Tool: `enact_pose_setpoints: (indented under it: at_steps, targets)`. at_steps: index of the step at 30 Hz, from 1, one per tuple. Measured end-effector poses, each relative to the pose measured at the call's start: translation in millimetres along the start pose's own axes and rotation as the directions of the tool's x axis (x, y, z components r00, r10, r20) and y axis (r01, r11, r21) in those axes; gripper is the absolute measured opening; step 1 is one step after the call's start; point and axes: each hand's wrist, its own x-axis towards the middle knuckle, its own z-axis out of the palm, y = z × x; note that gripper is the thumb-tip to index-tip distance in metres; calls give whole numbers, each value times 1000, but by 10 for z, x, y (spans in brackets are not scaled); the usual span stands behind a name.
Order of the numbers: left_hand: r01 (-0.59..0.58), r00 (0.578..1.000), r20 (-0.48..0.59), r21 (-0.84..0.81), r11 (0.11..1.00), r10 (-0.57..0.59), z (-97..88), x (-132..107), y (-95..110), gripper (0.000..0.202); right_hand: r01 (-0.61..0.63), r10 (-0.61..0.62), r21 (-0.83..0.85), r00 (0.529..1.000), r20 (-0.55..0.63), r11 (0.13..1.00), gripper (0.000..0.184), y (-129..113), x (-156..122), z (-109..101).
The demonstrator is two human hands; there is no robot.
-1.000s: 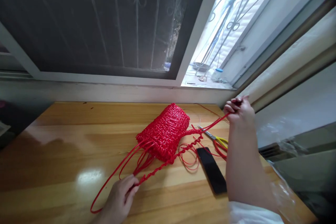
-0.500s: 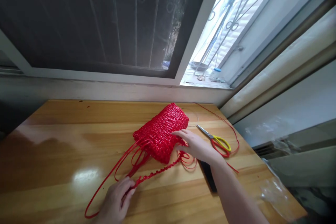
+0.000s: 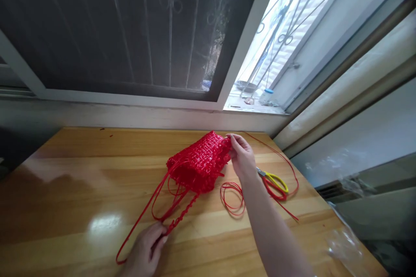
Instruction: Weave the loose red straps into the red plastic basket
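A red woven bag (image 3: 201, 160) lies on the wooden table, its dark opening turned toward me. My right hand (image 3: 241, 153) pinches the bag's far right edge between thumb and fingers. Near the front of the table, my left hand (image 3: 147, 244) is closed round a twisted red strap (image 3: 182, 216) that runs up to the bag's mouth. Loose red strands (image 3: 143, 212) hang from the opening, one long loop reaching down past the left hand. Part of the strap is hidden inside the left fingers.
Scissors (image 3: 274, 184) with yellow and red handles lie right of my right forearm. A coil of red cord (image 3: 232, 199) rests left of that forearm. Another red cord (image 3: 276, 151) curves along the table's right side. Clear plastic (image 3: 344, 246) lies at the right corner; a window stands behind.
My right hand has moved up from the bag's front right side to its far right edge and taken hold. The bag has turned, showing its opening. The left hand still grips the strap.
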Motion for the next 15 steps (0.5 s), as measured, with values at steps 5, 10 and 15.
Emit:
enact_pose_setpoints:
  at_steps: [5,10,15]
  targets:
    - [6,998,-65,-38,999,-8,-62,-17,-59,10,18,-23,-187,999,-27,982,32,287,-29,87]
    - [13,995,-101,-55,998,-19,-85,-22,-67,9,106,-136,-300,987,-80,948,30,293,90,-84]
    - [49,987,-144,-143,989,-69,-77,-5,41,10,175,-246,-365,957,-156,914,27,163,-17,-197]
